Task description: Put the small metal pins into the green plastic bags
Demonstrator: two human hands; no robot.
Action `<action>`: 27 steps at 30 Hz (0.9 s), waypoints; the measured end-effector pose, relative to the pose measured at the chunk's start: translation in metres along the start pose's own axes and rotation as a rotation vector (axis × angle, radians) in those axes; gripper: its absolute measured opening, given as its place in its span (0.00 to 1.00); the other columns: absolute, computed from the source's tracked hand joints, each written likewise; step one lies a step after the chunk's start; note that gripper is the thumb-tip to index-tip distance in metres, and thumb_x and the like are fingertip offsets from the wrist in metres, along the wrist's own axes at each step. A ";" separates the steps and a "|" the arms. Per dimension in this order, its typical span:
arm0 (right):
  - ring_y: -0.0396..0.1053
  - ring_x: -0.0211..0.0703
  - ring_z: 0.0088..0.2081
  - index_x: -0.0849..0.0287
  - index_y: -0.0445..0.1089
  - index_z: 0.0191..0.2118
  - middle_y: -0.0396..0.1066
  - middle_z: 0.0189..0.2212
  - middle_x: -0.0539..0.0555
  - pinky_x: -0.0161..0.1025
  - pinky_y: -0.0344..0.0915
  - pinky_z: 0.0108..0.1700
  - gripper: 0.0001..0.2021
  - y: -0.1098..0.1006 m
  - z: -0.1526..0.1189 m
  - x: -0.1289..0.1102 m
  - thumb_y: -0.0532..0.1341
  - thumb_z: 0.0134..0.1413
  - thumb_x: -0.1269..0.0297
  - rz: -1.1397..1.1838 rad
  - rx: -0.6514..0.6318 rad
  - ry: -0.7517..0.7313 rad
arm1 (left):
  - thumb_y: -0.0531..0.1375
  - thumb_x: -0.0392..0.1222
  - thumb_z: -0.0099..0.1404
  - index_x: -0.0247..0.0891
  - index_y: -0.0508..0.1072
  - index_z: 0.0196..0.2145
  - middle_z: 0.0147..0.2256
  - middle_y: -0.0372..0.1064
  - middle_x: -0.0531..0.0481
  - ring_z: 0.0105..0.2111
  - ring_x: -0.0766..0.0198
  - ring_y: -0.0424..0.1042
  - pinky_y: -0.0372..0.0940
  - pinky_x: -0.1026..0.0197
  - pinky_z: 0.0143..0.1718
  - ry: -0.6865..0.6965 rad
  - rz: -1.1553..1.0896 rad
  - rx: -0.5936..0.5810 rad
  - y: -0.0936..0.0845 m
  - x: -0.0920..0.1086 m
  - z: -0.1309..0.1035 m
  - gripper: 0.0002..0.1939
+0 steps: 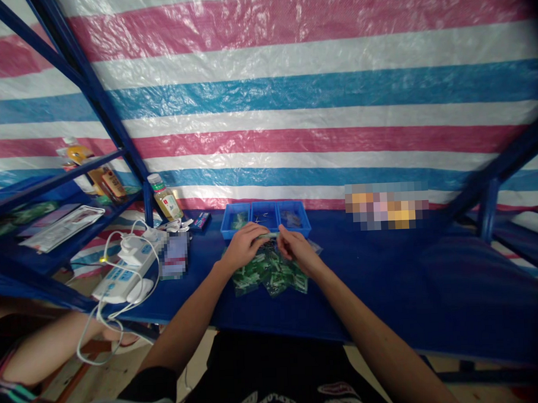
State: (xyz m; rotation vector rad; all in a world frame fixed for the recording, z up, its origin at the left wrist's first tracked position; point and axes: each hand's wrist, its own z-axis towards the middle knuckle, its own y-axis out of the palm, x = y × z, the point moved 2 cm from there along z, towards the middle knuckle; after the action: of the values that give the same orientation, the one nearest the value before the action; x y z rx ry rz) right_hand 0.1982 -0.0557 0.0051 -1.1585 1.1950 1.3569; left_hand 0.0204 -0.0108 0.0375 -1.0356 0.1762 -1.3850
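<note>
My left hand (pixel 246 244) and my right hand (pixel 295 248) meet over the blue table, fingers closed in a pinch. Between them runs a small, thin, pale-green piece (pixel 273 234), gripped at both ends; its exact kind is too small to make out. Below the hands lies a pile of clear plastic bags (pixel 270 276) with green and white pieces inside. Just beyond my fingers stands a blue tray (pixel 264 205) with three compartments. Small clear or greenish pieces lie in the outer two, a few thin pieces in the middle one.
On the left are a white power strip (pixel 125 273) with tangled cables, a bottle (pixel 165 197), a small blue box (pixel 201 221) and a blurred-out phone-like object (pixel 175 256). Blue metal posts (pixel 109 113) frame the table (pixel 389 291). Another person's leg (pixel 52 347) shows lower left.
</note>
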 end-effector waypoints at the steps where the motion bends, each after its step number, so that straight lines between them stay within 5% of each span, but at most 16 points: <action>1: 0.52 0.34 0.16 0.56 0.64 0.23 0.57 0.14 0.46 0.35 0.47 0.19 0.30 -0.001 0.000 -0.001 0.55 0.61 0.34 -0.009 0.037 -0.029 | 0.56 0.44 0.74 0.38 0.77 0.45 0.44 0.75 0.42 0.48 0.54 0.71 0.64 0.50 0.54 -0.009 0.002 0.017 -0.001 -0.001 0.000 0.11; 6: 0.68 0.43 0.31 0.57 0.74 0.29 0.73 0.33 0.56 0.37 0.63 0.28 0.25 -0.009 0.000 -0.008 0.58 0.61 0.39 -0.183 0.154 -0.249 | 0.56 0.45 0.74 0.36 0.76 0.43 0.43 0.75 0.42 0.47 0.55 0.70 0.63 0.51 0.53 -0.019 0.019 0.016 0.000 -0.006 0.000 0.11; 12: 0.70 0.48 0.46 0.56 0.79 0.30 0.71 0.51 0.58 0.39 0.67 0.37 0.21 -0.009 -0.002 -0.011 0.61 0.60 0.44 -0.234 0.115 -0.314 | 0.61 0.45 0.71 0.39 0.70 0.52 0.38 0.75 0.48 0.33 0.61 0.72 0.65 0.60 0.38 -0.221 -0.074 0.030 0.005 -0.014 -0.005 0.15; 15: 0.71 0.46 0.40 0.57 0.80 0.36 0.75 0.44 0.57 0.39 0.66 0.36 0.20 -0.006 -0.002 -0.011 0.62 0.59 0.44 -0.224 0.087 -0.261 | 0.62 0.46 0.69 0.39 0.63 0.57 0.31 0.72 0.55 0.26 0.64 0.68 0.62 0.63 0.31 -0.303 -0.155 0.044 0.006 -0.016 -0.007 0.21; 19: 0.68 0.44 0.30 0.57 0.78 0.38 0.75 0.28 0.52 0.38 0.63 0.32 0.20 -0.005 -0.002 -0.009 0.62 0.59 0.44 -0.208 0.053 -0.193 | 0.60 0.48 0.71 0.39 0.65 0.50 0.34 0.72 0.53 0.29 0.64 0.69 0.62 0.63 0.33 -0.267 -0.144 0.039 0.006 -0.016 -0.006 0.15; 23: 0.71 0.47 0.40 0.57 0.64 0.20 0.76 0.39 0.56 0.40 0.66 0.41 0.20 -0.009 -0.002 -0.013 0.69 0.51 0.52 -0.188 0.208 -0.390 | 0.58 0.48 0.72 0.39 0.65 0.51 0.37 0.72 0.51 0.31 0.64 0.69 0.63 0.62 0.35 -0.249 -0.099 0.049 0.006 -0.016 -0.006 0.15; 27: 0.71 0.46 0.38 0.55 0.49 0.18 0.77 0.37 0.56 0.42 0.64 0.43 0.23 -0.014 -0.004 -0.015 0.64 0.54 0.63 -0.156 0.282 -0.466 | 0.58 0.50 0.73 0.40 0.64 0.56 0.34 0.71 0.52 0.28 0.64 0.68 0.63 0.62 0.35 -0.270 -0.075 0.093 0.005 -0.016 -0.007 0.18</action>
State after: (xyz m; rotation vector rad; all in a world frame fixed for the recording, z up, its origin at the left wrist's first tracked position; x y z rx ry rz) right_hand 0.2141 -0.0595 0.0184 -0.6708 0.9004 1.2074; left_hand 0.0154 -0.0013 0.0228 -1.1480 -0.1261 -1.2929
